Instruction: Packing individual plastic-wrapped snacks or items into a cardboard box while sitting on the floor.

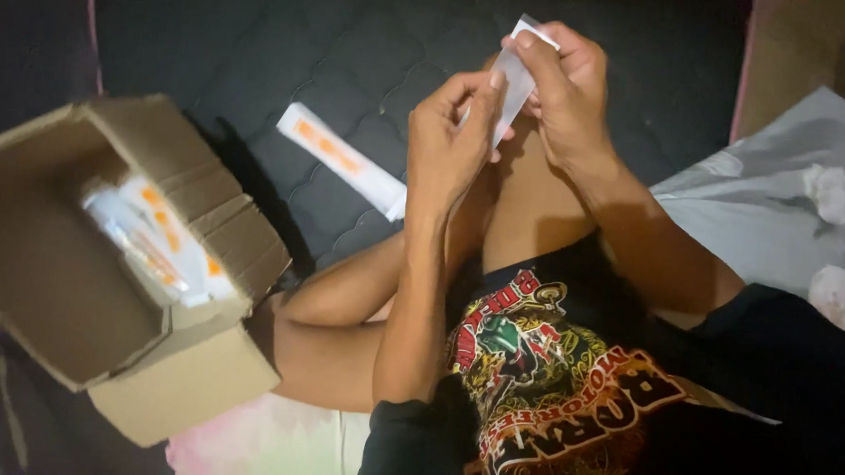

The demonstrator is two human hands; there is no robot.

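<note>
Both hands are raised above the person's folded legs, over the far middle of the dark quilted mattress [260, 40], and both are closed on one thin white packet [517, 75]. The left hand [450, 139] pinches its lower part between thumb and fingertips, while the right hand [567, 92] grips the top end, fingers curled tight around it. To handle the packet well, I judge the pinches should sit close together near one edge, so the thin material stays taut instead of buckling, with the lower hand steadying and the upper one doing the fine work. A second long white packet with orange marks [342, 158] lies flat on the mattress, just left of the hands and apart from them. Toward the mattress's left edge an open cardboard box [108, 262] holds more such packets [152, 240], blurred and overexposed, so their number is unclear. The light is dim; the fingers cover much of the held packet, and whether it is sealed or already opened cannot be told. Pale crumpled cloth [775, 205] lies at the right.
</note>
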